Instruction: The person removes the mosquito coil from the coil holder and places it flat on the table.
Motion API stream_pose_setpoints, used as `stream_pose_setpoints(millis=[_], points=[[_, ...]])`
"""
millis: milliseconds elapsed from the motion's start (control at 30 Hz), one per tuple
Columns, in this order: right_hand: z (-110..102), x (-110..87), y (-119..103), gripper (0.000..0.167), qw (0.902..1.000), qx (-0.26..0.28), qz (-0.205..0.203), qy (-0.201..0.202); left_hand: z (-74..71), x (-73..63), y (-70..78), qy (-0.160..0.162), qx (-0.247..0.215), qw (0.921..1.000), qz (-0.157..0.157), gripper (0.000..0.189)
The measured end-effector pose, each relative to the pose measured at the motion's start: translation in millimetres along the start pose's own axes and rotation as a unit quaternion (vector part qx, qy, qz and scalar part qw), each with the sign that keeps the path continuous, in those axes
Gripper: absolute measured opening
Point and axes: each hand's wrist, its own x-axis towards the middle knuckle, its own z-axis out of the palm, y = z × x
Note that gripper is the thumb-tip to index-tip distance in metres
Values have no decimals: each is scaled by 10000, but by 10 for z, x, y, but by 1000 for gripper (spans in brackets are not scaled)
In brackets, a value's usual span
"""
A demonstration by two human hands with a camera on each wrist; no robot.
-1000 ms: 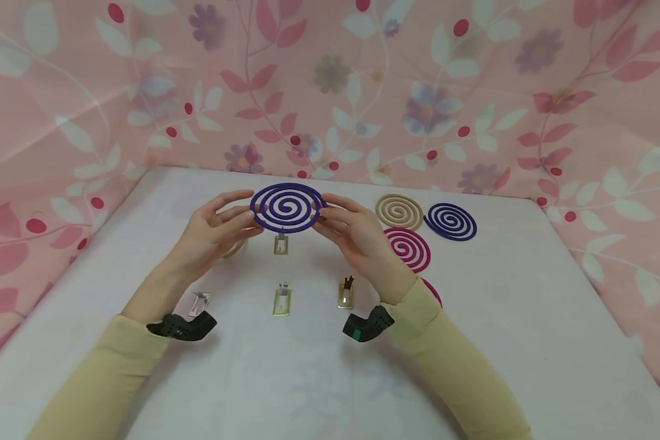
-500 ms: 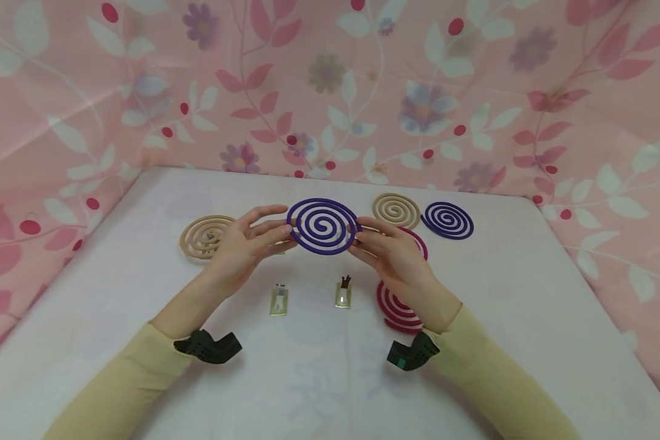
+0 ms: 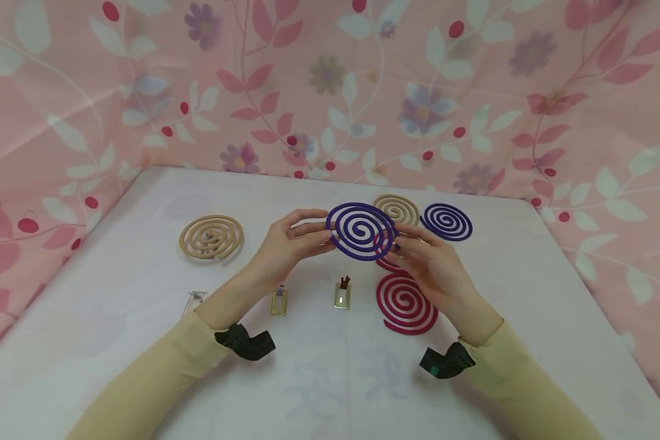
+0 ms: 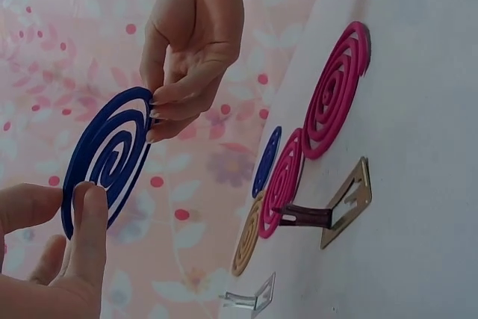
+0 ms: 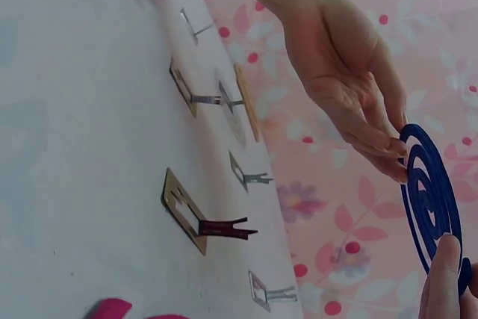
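Both hands hold a dark blue-purple mosquito coil (image 3: 361,231) raised above the table, one at each side. My left hand (image 3: 286,247) pinches its left edge between thumb and fingers; my right hand (image 3: 442,269) pinches the opposite edge. In the left wrist view the coil (image 4: 112,166) appears tilted, with the fingertips at its rim. Nearer me than the coil, a gold-coloured metal coil stand (image 3: 342,298) with upright dark brown prongs is on the table. Another gold stand (image 3: 278,302) is to its left, and a silver stand (image 3: 195,298) lies partly behind the left wrist.
A tan coil (image 3: 211,237) rests raised on a stand at the left. On the right lie a pink coil (image 3: 407,299), a second one partly hidden by the right hand, a tan coil (image 3: 396,205) and another purple coil (image 3: 447,221). Floral cloth (image 3: 330,91) hangs behind the white tabletop.
Both hands have carried the purple coil rightward and slightly nearer, away from the back middle stand. The tan coil at the left, earlier mostly behind the left hand, is now uncovered.
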Motion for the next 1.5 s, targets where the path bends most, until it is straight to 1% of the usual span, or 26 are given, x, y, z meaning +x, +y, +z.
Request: stream_pose_setpoints(millis=[100, 233, 333, 500, 600, 700, 833, 933, 1000, 1100, 1233, 1367, 1500], points=[[-106, -26, -51, 18, 9999, 32, -154, -31, 89, 50, -24, -61, -9, 10000, 14, 42], [-244, -50, -151, 17, 9993, -87, -343, -86, 214, 123, -36, -163, 71, 9998, 10, 41], [-333, -40, -236, 17, 9985, -133, -475, -229, 293, 197, -42, -211, 44, 9997, 76, 43], [-497, -4, -363, 17, 9970, -119, -673, -368, 449, 337, -64, -190, -223, 9994, 160, 43], [-580, 15, -431, 17, 9954, -248, -851, -356, 551, 418, -89, -149, -423, 9988, 189, 41], [-671, 23, -498, 16, 9932, -433, -1031, -325, 652, 502, -137, -124, -522, 9984, 202, 39], [-797, 28, -576, 20, 9897, -851, -1149, -50, 788, 608, -208, -76, -557, 9982, 204, 37], [-886, 36, -618, 24, 9863, -1158, -1162, 185, 888, 686, -264, 21, -566, 9982, 205, 38], [-945, 40, -638, 26, 9851, -1238, -1170, 252, 952, 741, -305, 99, -602, 9979, 200, 39], [-1028, 50, -660, 29, 9848, -1232, -1192, 295, 1061, 815, -357, 249, -657, 9973, 212, 39], [-1120, 80, -689, 34, 9878, -993, -1144, 347, 1209, 917, -410, 499, -784, 9954, 251, 38], [-1208, 108, -720, 31, 9889, -950, -1060, 429, 1338, 1016, -457, 687, -1025, 9920, 274, 34], [-1308, 129, -738, 26, 9878, -1056, -1079, 391, 1435, 1074, -500, 745, -1129, 9906, 204, 32]])
